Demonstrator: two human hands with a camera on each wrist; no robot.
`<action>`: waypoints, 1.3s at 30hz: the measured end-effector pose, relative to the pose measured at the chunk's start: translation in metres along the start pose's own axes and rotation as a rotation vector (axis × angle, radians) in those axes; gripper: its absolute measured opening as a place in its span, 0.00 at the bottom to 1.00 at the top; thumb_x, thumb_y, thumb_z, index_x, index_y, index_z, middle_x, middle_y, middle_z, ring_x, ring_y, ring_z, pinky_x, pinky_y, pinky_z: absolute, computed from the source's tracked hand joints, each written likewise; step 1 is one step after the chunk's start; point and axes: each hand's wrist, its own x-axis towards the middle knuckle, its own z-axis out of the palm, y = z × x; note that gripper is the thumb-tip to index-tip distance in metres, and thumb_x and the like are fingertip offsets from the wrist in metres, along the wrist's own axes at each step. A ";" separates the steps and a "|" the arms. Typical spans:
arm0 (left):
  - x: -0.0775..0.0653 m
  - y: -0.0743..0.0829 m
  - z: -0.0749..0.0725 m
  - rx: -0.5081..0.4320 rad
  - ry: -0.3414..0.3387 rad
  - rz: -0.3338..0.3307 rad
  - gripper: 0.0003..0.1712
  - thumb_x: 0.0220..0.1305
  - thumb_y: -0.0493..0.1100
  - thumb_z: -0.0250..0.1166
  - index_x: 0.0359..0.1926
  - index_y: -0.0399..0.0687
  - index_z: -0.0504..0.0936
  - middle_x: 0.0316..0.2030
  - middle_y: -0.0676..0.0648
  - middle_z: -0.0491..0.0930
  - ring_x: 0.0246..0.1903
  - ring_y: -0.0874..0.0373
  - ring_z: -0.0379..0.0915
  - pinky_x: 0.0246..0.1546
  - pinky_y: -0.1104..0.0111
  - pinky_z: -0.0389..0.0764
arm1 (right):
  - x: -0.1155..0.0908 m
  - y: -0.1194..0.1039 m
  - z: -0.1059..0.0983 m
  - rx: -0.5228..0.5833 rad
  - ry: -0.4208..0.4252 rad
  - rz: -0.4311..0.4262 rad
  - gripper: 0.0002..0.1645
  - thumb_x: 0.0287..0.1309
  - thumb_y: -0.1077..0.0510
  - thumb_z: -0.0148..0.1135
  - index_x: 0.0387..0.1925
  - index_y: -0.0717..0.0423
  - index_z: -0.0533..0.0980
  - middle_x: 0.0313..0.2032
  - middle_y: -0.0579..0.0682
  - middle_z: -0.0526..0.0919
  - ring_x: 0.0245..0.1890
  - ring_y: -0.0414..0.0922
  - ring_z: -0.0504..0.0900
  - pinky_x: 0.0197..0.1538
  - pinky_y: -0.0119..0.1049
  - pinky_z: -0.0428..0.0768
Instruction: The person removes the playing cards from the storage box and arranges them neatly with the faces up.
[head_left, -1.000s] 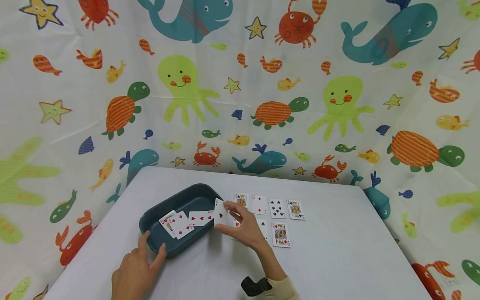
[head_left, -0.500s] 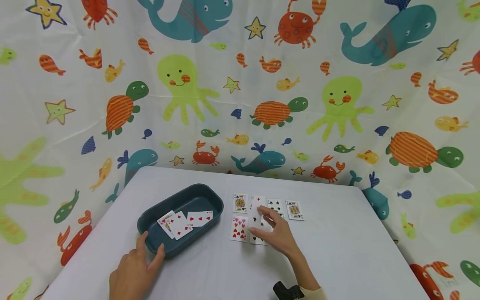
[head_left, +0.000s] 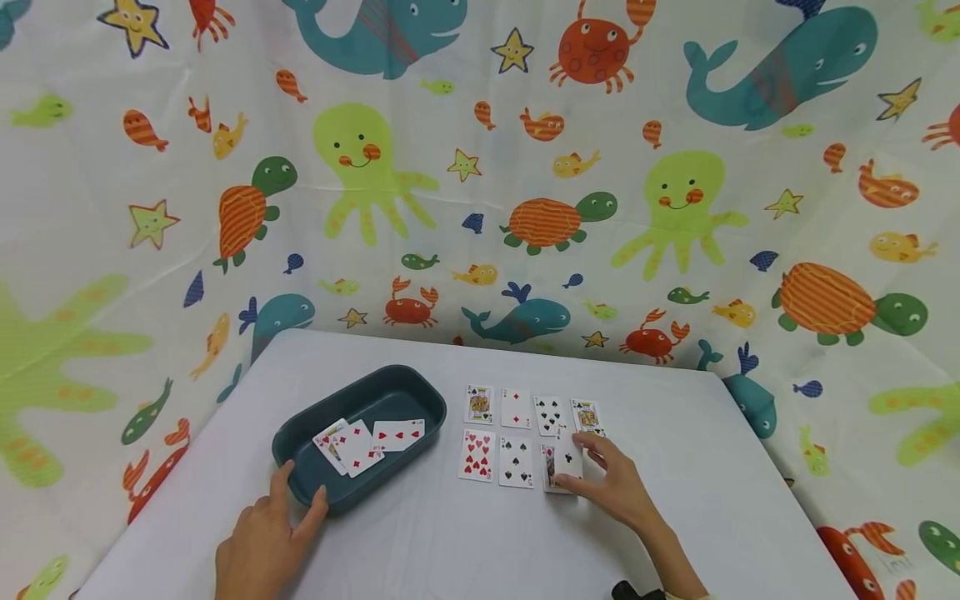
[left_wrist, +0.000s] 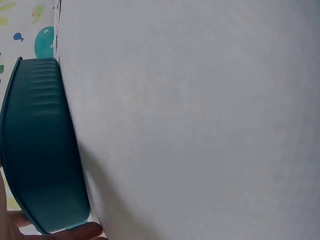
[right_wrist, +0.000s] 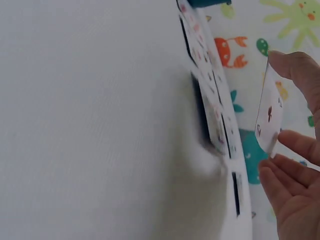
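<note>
My right hand (head_left: 618,487) pinches a white playing card (head_left: 568,462) marked with black clubs between thumb and fingers. That card hovers over a face card (head_left: 548,468) in the front row and hides most of it. In the right wrist view, the held card (right_wrist: 268,112) is tilted up above the table. My left hand (head_left: 262,542) grips the near end of a dark teal tray (head_left: 375,486), thumb and forefinger on either side of its corner. Inside the tray lie a few overlapping cards, including a diamonds card (head_left: 356,450) and a hearts card (head_left: 397,434).
Face-up cards lie in two rows right of the tray. A face card (head_left: 479,404), a diamonds card (head_left: 516,408), a spades card (head_left: 549,414) and a king (head_left: 587,415) form the back row. A hearts card (head_left: 477,456) and spades card (head_left: 516,462) lie in front.
My right hand has carried the clubs card from beside the tray rightward across the rows to over the front-row face card. The left hand stays at the tray.
</note>
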 end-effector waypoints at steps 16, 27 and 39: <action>0.000 0.001 -0.003 -0.004 0.004 -0.005 0.56 0.67 0.77 0.50 0.72 0.32 0.59 0.46 0.24 0.79 0.41 0.35 0.78 0.38 0.35 0.79 | -0.004 0.034 -0.033 -0.287 -0.062 0.047 0.46 0.44 0.43 0.83 0.61 0.60 0.76 0.66 0.64 0.75 0.65 0.63 0.75 0.62 0.56 0.76; -0.001 0.001 -0.002 -0.011 -0.004 0.004 0.55 0.67 0.76 0.51 0.73 0.32 0.58 0.47 0.24 0.79 0.42 0.35 0.78 0.37 0.35 0.79 | 0.003 0.037 -0.032 -0.370 -0.118 0.008 0.47 0.43 0.43 0.83 0.60 0.63 0.76 0.62 0.64 0.78 0.66 0.64 0.74 0.66 0.58 0.71; -0.002 0.000 -0.001 -0.005 0.002 0.000 0.55 0.68 0.77 0.49 0.73 0.34 0.58 0.48 0.24 0.79 0.43 0.34 0.78 0.36 0.35 0.79 | 0.004 0.036 -0.033 -0.375 -0.129 0.008 0.47 0.43 0.42 0.83 0.60 0.62 0.76 0.63 0.64 0.76 0.66 0.65 0.73 0.66 0.60 0.71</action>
